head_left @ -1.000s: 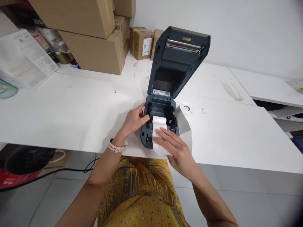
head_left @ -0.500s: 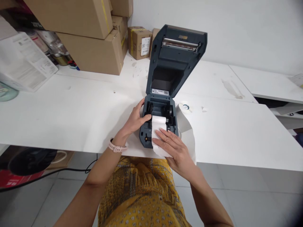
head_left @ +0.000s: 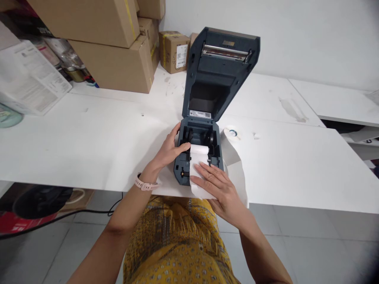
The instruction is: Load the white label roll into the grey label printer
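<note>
A dark blue-grey label printer [head_left: 184,179] stands at the table's front edge with its lid [head_left: 220,71] raised. Inside it lies a small white paper roll [head_left: 199,149], its paper strip [head_left: 195,159] running forward over the front edge. My left hand [head_left: 170,148] grips the printer's left side, fingers along the outer wall and thumb reaching in to the roll's left end. My right hand [head_left: 220,187] has its fingers laid along the strip, with the thumb lower down, partly hidden, and the paper's loose end between. Black roll holders [head_left: 209,138] sit behind the roll.
To the printer's right, a larger white roll [head_left: 232,133] trails a wide paper length [head_left: 237,161] along its side. Cardboard boxes [head_left: 112,67] are stacked at the back left, with a small taped box [head_left: 174,53] beside them. A black cable [head_left: 74,213] hangs below the table.
The roll and paper strip show slightly more plainly as my right fingers have shifted a little. Both hands otherwise keep their places; the view has moved slightly.
</note>
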Action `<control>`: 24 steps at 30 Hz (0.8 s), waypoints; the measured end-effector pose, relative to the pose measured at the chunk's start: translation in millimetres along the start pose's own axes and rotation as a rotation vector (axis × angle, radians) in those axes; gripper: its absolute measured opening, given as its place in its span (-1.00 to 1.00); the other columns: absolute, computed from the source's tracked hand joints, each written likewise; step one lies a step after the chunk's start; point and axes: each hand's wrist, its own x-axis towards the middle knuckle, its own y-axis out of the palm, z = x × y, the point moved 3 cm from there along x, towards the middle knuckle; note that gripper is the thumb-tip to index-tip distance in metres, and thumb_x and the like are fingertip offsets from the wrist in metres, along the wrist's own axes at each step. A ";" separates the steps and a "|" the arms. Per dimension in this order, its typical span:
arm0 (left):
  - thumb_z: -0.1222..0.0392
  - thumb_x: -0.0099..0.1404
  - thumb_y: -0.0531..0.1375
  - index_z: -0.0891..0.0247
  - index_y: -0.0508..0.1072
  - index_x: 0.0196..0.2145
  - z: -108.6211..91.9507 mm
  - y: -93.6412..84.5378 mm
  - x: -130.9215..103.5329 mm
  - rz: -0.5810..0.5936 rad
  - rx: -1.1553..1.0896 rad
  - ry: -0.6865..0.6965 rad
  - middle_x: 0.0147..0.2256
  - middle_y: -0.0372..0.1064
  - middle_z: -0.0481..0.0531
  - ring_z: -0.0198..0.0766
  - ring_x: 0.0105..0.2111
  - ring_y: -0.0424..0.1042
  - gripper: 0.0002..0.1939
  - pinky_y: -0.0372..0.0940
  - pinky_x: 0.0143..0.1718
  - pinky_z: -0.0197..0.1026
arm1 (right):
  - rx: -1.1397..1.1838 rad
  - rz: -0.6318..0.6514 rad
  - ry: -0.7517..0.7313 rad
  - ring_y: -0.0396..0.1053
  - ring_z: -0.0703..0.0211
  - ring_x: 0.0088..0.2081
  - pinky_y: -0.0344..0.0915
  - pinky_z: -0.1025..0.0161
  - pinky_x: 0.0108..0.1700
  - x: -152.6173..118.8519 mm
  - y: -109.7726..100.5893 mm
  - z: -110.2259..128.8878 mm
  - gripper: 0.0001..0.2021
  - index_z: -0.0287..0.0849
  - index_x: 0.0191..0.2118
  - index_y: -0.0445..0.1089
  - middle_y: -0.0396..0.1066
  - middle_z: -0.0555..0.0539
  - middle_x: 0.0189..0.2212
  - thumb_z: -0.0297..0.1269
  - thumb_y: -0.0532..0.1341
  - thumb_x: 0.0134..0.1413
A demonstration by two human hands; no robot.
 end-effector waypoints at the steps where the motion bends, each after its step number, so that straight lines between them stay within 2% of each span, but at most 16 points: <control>1: -0.03 0.29 0.32 0.07 0.03 0.49 -0.4 0.0 0.0 0.000 0.002 0.001 0.51 -0.05 0.15 0.14 0.47 0.03 -0.07 -0.03 0.47 0.23 | 0.000 -0.001 0.001 0.02 0.02 0.52 0.25 -0.26 0.42 0.0 -0.4 0.1 -0.21 -0.01 0.43 0.14 0.16 -0.12 0.47 -0.62 0.06 0.07; 5: -0.06 0.32 0.31 0.05 0.01 0.50 -0.2 -0.1 -0.8 0.010 0.008 -0.001 0.52 -0.09 0.14 0.14 0.48 0.01 -0.08 -0.04 0.48 0.22 | 0.006 -0.002 0.011 0.02 0.03 0.52 0.25 -0.25 0.41 0.7 1.6 -0.1 -0.22 0.00 0.43 0.15 0.15 -0.12 0.47 -0.63 0.05 0.09; 8: -0.12 0.39 0.24 0.04 -0.01 0.51 1.0 0.1 -1.9 0.014 0.004 0.002 0.53 -0.12 0.12 0.11 0.49 0.01 -0.14 -0.03 0.48 0.19 | 0.012 -0.014 0.012 0.04 0.03 0.52 0.25 -0.25 0.41 1.4 3.6 0.3 -0.32 -0.01 0.41 0.20 0.17 -0.13 0.46 -0.59 0.05 0.21; 9: -0.14 0.42 0.21 0.05 -0.01 0.51 1.4 0.1 -2.2 0.013 0.002 0.005 0.53 -0.11 0.12 0.10 0.48 0.02 -0.16 -0.02 0.48 0.18 | 0.018 -0.016 0.016 0.04 0.01 0.52 0.24 -0.25 0.42 1.3 2.0 0.9 -0.40 -0.02 0.39 0.23 0.18 -0.14 0.46 -0.54 0.08 0.29; 11: -0.18 0.44 0.17 0.07 -0.01 0.51 1.8 -0.2 -2.4 0.013 -0.002 0.007 0.53 -0.10 0.12 0.09 0.47 0.05 -0.17 0.00 0.47 0.18 | 0.058 0.028 0.012 0.05 -0.05 0.51 0.20 -0.29 0.43 0.7 -6.7 3.0 -0.54 -0.03 0.36 0.29 0.18 -0.17 0.46 -0.29 0.17 0.41; 13: -0.22 0.43 0.18 0.06 -0.03 0.51 1.3 -0.9 -2.2 0.020 -0.002 0.006 0.53 -0.10 0.12 0.11 0.48 0.04 -0.15 0.01 0.47 0.19 | 0.178 0.138 -0.048 0.17 -0.06 0.47 0.17 -0.28 0.46 0.7 -24.4 6.2 -0.46 0.04 0.36 0.30 0.28 -0.12 0.41 0.02 0.25 0.36; 15: -0.25 0.40 0.21 0.05 -0.06 0.52 -0.6 -1.1 -2.4 0.036 -0.010 -0.012 0.53 -0.13 0.12 0.15 0.49 0.01 -0.09 0.03 0.46 0.21 | 0.343 0.187 -0.098 0.35 0.01 0.37 0.21 -0.22 0.46 5.3 -51.7 4.6 -0.42 0.20 0.36 0.28 0.43 0.00 0.31 0.16 0.24 0.30; 16: -0.26 0.38 0.24 0.05 -0.08 0.52 -2.4 -0.5 -3.0 0.046 -0.012 -0.027 0.54 -0.13 0.13 0.18 0.49 -0.01 -0.05 0.04 0.46 0.22 | 0.397 0.126 -0.085 0.40 0.05 0.32 0.25 -0.18 0.45 11.6 -68.3 -0.9 -0.46 0.26 0.35 0.29 0.47 0.05 0.28 0.15 0.22 0.33; 17: -0.26 0.35 0.27 0.06 -0.11 0.53 -4.7 0.7 -4.3 0.048 -0.005 -0.043 0.53 -0.13 0.15 0.20 0.50 -0.03 0.00 0.03 0.46 0.24 | 0.402 0.003 -0.028 0.40 0.06 0.32 0.28 -0.16 0.43 20.9 -85.8 -10.8 -0.52 0.29 0.33 0.31 0.45 0.06 0.29 0.09 0.21 0.37; 19: -0.22 0.30 0.33 0.10 -0.15 0.54 -11.5 5.5 -9.9 0.038 0.047 -0.054 0.53 -0.11 0.20 0.23 0.50 -0.05 0.08 -0.03 0.48 0.27 | 0.261 -0.387 0.095 0.34 0.04 0.37 0.26 -0.13 0.43 46.6 -121.1 -38.3 -0.55 0.21 0.33 0.34 0.39 0.00 0.34 -0.06 0.24 0.40; 20: -0.20 0.29 0.35 0.11 -0.17 0.54 -15.8 9.1 -14.6 0.025 0.091 -0.037 0.53 -0.12 0.22 0.24 0.51 -0.07 0.10 -0.07 0.49 0.29 | 0.194 -0.569 0.109 0.34 0.03 0.36 0.32 -0.08 0.38 62.9 -136.2 -52.9 -0.55 0.12 0.32 0.36 0.40 -0.07 0.32 -0.04 0.24 0.40; 21: -0.16 0.27 0.38 0.10 -0.18 0.54 -20.2 13.3 -20.6 0.006 0.143 -0.011 0.53 -0.14 0.23 0.26 0.52 -0.11 0.13 -0.12 0.50 0.31 | 0.186 -0.653 0.138 0.34 0.03 0.36 0.36 -0.02 0.33 82.6 -147.1 -68.4 -0.50 0.01 0.36 0.30 0.35 -0.15 0.36 0.00 0.21 0.41; 23: -0.09 0.21 0.43 0.05 -0.20 0.54 -27.4 22.7 -36.6 -0.030 0.243 0.048 0.55 -0.23 0.22 0.31 0.53 -0.21 0.18 -0.17 0.50 0.38 | 0.200 -0.704 0.295 0.17 0.13 0.46 0.21 0.11 0.42 127.1 -162.4 -99.7 -0.39 -0.18 0.45 0.10 0.08 -0.21 0.50 0.04 0.09 0.47; 24: -0.06 0.19 0.45 0.02 -0.21 0.54 -29.5 27.2 -45.9 -0.047 0.284 0.065 0.55 -0.29 0.22 0.33 0.53 -0.24 0.21 -0.18 0.49 0.42 | 0.222 -0.677 0.401 0.02 0.17 0.52 0.15 0.15 0.43 149.5 -167.0 -112.8 -0.39 -0.17 0.49 -0.03 -0.10 -0.17 0.56 0.02 0.00 0.52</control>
